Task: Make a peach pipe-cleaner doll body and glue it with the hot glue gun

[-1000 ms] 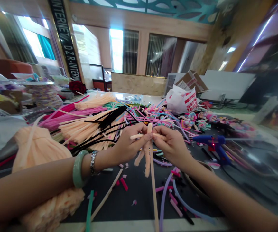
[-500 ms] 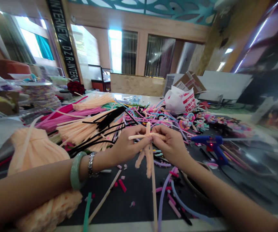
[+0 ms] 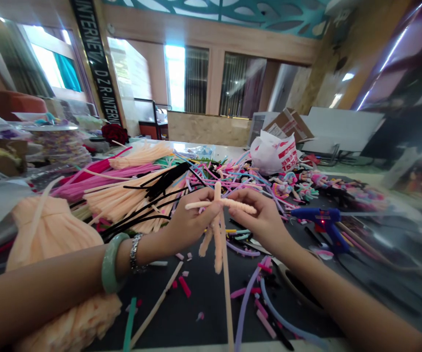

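One peach pipe-cleaner figure is held above the desk, pinched at its crossing by the left grip, while its wound side arm is steadied between thumb and fingers by the right grip. For a neat result, the crossing should be clamped firmly, the coils laid snug and even, and the long hanging stem spared any tangling. Below, pink offcuts are scattered; peach stems are heaped towards the left, and a blue glue gun is seen at the right.
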{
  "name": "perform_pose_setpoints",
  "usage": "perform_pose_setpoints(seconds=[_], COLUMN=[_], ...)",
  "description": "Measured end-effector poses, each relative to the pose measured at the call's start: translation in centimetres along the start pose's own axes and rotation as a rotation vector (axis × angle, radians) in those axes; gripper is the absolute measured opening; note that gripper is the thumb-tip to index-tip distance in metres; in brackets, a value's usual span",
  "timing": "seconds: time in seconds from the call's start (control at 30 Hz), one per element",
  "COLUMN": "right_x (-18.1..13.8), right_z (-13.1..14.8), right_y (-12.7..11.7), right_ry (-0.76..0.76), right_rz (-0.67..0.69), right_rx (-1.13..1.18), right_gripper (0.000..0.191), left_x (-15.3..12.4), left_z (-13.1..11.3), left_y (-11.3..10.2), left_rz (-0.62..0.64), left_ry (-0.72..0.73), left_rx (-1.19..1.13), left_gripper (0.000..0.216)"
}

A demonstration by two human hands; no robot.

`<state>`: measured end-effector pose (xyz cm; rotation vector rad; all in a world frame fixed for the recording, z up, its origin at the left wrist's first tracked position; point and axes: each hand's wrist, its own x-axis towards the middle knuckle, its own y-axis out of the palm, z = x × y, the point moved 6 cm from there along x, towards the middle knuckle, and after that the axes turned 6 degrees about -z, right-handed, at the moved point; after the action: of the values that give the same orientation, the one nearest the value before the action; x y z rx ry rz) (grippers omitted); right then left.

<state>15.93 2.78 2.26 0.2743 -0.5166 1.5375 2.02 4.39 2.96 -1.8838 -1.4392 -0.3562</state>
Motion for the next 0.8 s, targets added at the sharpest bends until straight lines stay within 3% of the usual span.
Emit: perform_pose_setpoints(seconds=[0.23, 0.8], right_x=[-0.9, -1.7], right_z=[-1.3, 0.8], right_y=[2.5, 3.3], right_ry=[0.100, -0.197], right_rz=[0.271, 0.241], right_rx=[-0.015, -0.483], right_gripper=[0.025, 0.027], left_x=[0.2, -0.5], left_z=[-0.3, 1.7], left_y=[-0.3, 0.9], left_rz=[-0.072, -0.144], left_ry=[0.012, -0.173], left_rx=[0.004, -0.146], left_gripper=[0.024, 0.027])
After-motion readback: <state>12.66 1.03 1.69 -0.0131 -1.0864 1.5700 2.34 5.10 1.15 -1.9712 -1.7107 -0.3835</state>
